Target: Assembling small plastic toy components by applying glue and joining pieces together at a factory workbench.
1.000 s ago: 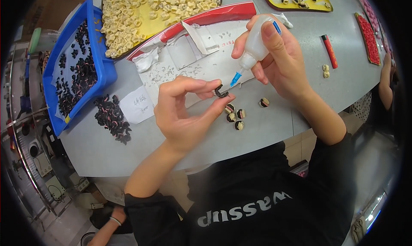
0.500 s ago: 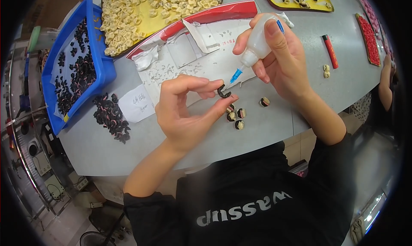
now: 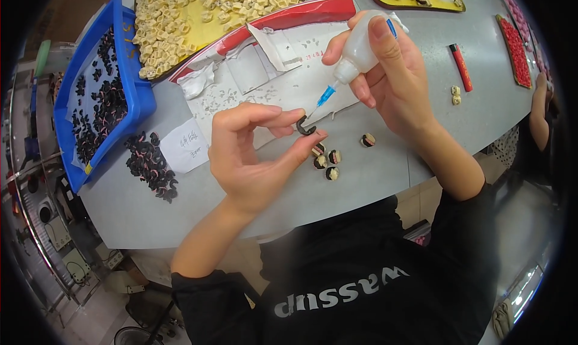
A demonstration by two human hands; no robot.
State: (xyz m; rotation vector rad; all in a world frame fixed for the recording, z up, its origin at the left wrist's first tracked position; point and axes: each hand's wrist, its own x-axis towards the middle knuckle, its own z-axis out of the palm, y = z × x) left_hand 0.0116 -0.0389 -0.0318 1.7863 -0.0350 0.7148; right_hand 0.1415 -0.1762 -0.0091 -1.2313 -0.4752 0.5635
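Between thumb and fingertips, my left hand (image 3: 250, 149) pinches a small black curved piece (image 3: 306, 127). My right hand (image 3: 394, 74) is wrapped round a translucent squeeze bottle (image 3: 363, 44), tilted down to the left. Its blue needle tip (image 3: 326, 96) reaches the inside of the curved piece; whether the needle touches it I cannot tell. Just below my left fingertips lie several small cream, black and pink assembled pieces (image 3: 332, 157). A loose heap of black and pink curved pieces (image 3: 150, 164) rests on the table, left of my left hand.
A blue bin (image 3: 137, 98) with more black pieces stands at the left. Behind are a yellow tray (image 3: 198, 26) of cream pieces and a torn white cardboard sheet (image 3: 229, 95). A red marker-like tube (image 3: 462, 68) lies at right, near a red-filled tray (image 3: 513, 50). Another person's arm (image 3: 539, 113) shows far right.
The bottle's needle tip has come down and left, closer into the curved piece. Both hands have shifted slightly left in the picture, as has the whole table scene.
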